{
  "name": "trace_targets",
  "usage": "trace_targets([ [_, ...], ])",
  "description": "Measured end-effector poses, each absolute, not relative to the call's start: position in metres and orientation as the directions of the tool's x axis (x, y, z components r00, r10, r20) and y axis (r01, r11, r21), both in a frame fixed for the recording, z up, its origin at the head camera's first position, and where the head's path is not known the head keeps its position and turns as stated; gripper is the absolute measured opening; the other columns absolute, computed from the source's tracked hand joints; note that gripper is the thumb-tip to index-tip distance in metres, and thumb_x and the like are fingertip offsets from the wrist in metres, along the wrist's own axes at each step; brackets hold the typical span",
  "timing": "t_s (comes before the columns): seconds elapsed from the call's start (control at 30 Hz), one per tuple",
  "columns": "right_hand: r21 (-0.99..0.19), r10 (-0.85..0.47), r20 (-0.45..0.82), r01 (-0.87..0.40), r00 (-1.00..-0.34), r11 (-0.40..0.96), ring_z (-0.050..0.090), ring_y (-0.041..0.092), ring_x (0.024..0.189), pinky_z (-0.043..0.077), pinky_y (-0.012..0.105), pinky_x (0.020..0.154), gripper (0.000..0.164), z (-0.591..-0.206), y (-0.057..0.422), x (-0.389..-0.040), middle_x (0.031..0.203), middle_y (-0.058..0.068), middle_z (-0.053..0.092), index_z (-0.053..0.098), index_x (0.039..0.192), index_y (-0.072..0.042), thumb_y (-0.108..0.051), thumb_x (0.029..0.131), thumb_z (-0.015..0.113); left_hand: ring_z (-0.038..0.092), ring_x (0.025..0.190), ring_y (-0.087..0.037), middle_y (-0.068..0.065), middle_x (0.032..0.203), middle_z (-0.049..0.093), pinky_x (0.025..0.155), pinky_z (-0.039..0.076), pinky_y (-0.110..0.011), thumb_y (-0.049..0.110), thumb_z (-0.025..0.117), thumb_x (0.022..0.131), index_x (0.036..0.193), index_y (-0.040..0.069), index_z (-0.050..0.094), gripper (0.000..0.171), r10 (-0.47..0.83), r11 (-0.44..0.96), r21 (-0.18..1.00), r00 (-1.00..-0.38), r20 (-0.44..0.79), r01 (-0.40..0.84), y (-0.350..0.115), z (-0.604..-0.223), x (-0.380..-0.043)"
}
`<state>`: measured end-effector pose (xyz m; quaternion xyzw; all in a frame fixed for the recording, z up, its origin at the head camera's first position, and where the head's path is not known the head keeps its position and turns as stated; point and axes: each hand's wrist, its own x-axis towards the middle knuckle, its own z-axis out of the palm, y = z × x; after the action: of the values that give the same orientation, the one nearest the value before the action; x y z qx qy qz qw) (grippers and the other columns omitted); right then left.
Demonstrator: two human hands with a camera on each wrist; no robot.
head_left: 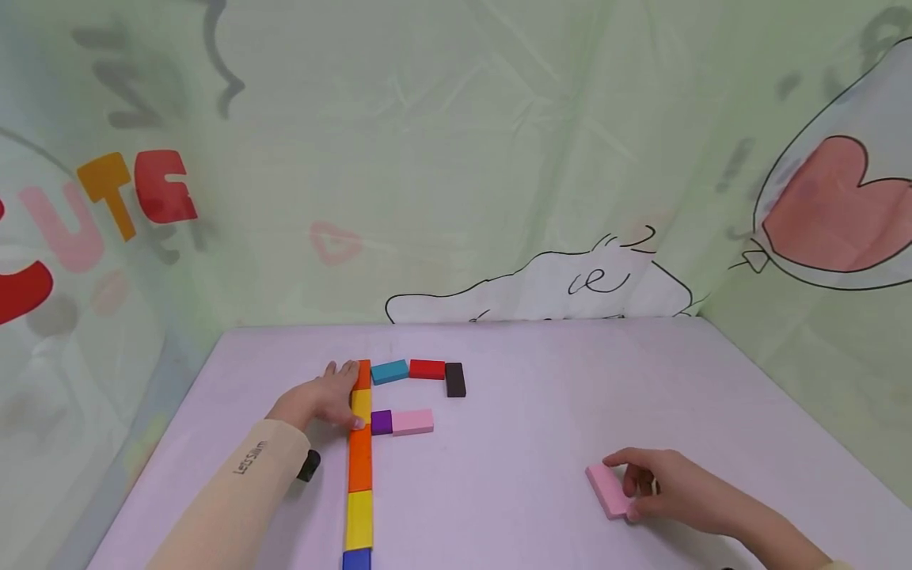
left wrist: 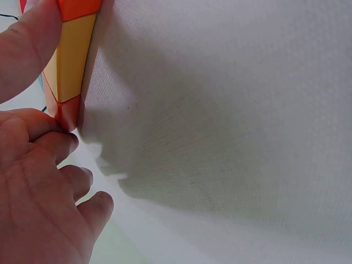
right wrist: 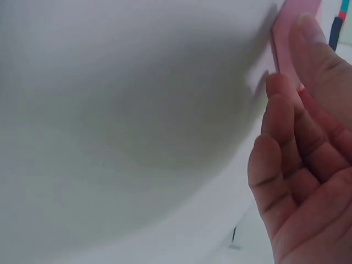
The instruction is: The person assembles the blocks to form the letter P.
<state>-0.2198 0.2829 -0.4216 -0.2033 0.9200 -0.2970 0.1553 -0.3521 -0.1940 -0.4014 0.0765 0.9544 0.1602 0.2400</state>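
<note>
A column of blocks runs away from me, in orange [head_left: 361, 459], yellow [head_left: 359, 520] and blue [head_left: 357, 560]. My left hand [head_left: 333, 398] lies along its far end from the left, thumb at the joint of a yellow block [head_left: 362, 405] and the orange one, fingertips touching the far orange block [head_left: 364, 374]. In the left wrist view, the left hand's [left wrist: 44, 176] other fingers spread loosely past that end. On the right, my right hand [head_left: 666, 484] pinches a pink block [head_left: 607, 489] at its two ends between thumb and index finger, close over the tabletop.
A blue block [head_left: 389, 372], a red block [head_left: 427, 369] and a black block [head_left: 456, 380] extend right from the column's far end. Nearer, a purple block [head_left: 381, 423] and a pink block [head_left: 412, 422] branch off. Printed cloth [head_left: 456, 158] hangs behind the lilac table [head_left: 527, 443].
</note>
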Motion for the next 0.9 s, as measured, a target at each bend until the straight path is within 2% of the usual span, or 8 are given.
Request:
trace_targets([
  [0.17, -0.588, -0.413, -0.186, -0.236, -0.892, 0.773, 0.05, 0.001, 0.078, 0.046, 0.02, 0.066, 0.053, -0.419, 0.251, -0.23, 0.087, -0.004, 0.058, 0.062, 0.122, -0.001, -0.022, 0.08, 0.087, 0.003, 0.157, -0.047, -0.023, 0.171, 0.012, 0.123, 0.018, -0.069, 0.023, 0.078, 0.089, 0.162, -0.002, 0.013, 0.101, 0.224, 0.937, 0.342, -0.873, -0.433, 0.071, -0.195, -0.401, -0.351],
  [0.33, -0.567, -0.354, -0.214, -0.18, -0.91, 0.804, 0.052, 0.01, 0.08, 0.046, 0.022, 0.067, 0.052, -0.416, 0.216, -0.242, 0.088, -0.002, 0.059, 0.064, 0.116, -0.003, -0.022, 0.076, 0.091, 0.003, 0.157, -0.048, -0.023, 0.17, 0.013, 0.122, 0.02, -0.069, 0.023, 0.079, 0.088, 0.162, -0.003, 0.014, 0.101, 0.221, 0.941, 0.331, -0.873, -0.434, 0.073, -0.195, -0.4, -0.351],
  [0.47, -0.554, -0.355, -0.211, -0.188, -0.911, 0.811, 0.052, 0.014, 0.081, 0.046, 0.022, 0.067, 0.05, -0.415, 0.193, -0.251, 0.088, -0.002, 0.059, 0.064, 0.113, -0.003, -0.02, 0.075, 0.091, 0.003, 0.157, -0.048, -0.023, 0.17, 0.013, 0.122, 0.02, -0.069, 0.022, 0.079, 0.088, 0.162, -0.003, 0.014, 0.101, 0.223, 0.94, 0.333, -0.874, -0.432, 0.075, -0.195, -0.401, -0.351],
  [0.67, -0.533, -0.37, -0.169, -0.231, -0.914, 0.814, 0.052, 0.014, 0.08, 0.047, 0.023, 0.068, 0.047, -0.413, 0.167, -0.259, 0.087, -0.001, 0.059, 0.064, 0.108, -0.003, -0.02, 0.075, 0.092, 0.004, 0.157, -0.048, -0.023, 0.17, 0.013, 0.123, 0.02, -0.068, 0.022, 0.078, 0.089, 0.162, -0.003, 0.015, 0.1, 0.229, 0.937, 0.34, -0.876, -0.424, 0.08, -0.195, -0.401, -0.351],
  [0.9, -0.504, -0.329, -0.156, -0.212, -0.931, 0.837, 0.052, 0.014, 0.078, 0.047, 0.026, 0.07, 0.047, -0.413, 0.137, -0.27, 0.084, 0.0, 0.058, 0.063, 0.106, -0.003, -0.02, 0.073, 0.093, 0.004, 0.157, -0.048, -0.024, 0.17, 0.013, 0.123, 0.018, -0.068, 0.023, 0.078, 0.089, 0.162, -0.003, 0.015, 0.1, 0.231, 0.936, 0.342, -0.875, -0.425, 0.081, -0.195, -0.4, -0.35],
])
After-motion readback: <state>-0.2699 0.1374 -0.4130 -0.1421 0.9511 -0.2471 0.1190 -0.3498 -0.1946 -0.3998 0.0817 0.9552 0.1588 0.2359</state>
